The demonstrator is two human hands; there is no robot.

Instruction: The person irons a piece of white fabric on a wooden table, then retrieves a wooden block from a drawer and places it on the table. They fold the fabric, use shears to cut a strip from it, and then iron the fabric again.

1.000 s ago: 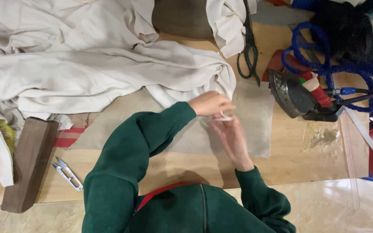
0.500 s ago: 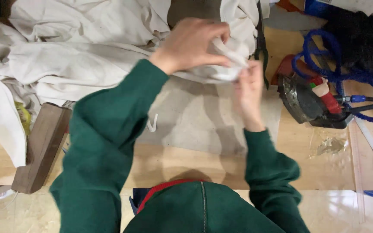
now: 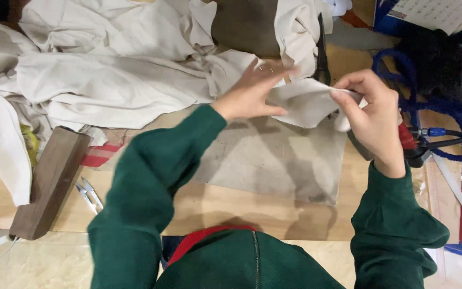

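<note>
Both hands, left (image 3: 252,93) and right (image 3: 367,115), pinched the soft, limp off-white cloth piece (image 3: 306,104) by its edges above the desk (image 3: 241,208).

White printed sheet (image 3: 437,12), perhaps a calendar, top right; blue-edged.
</note>
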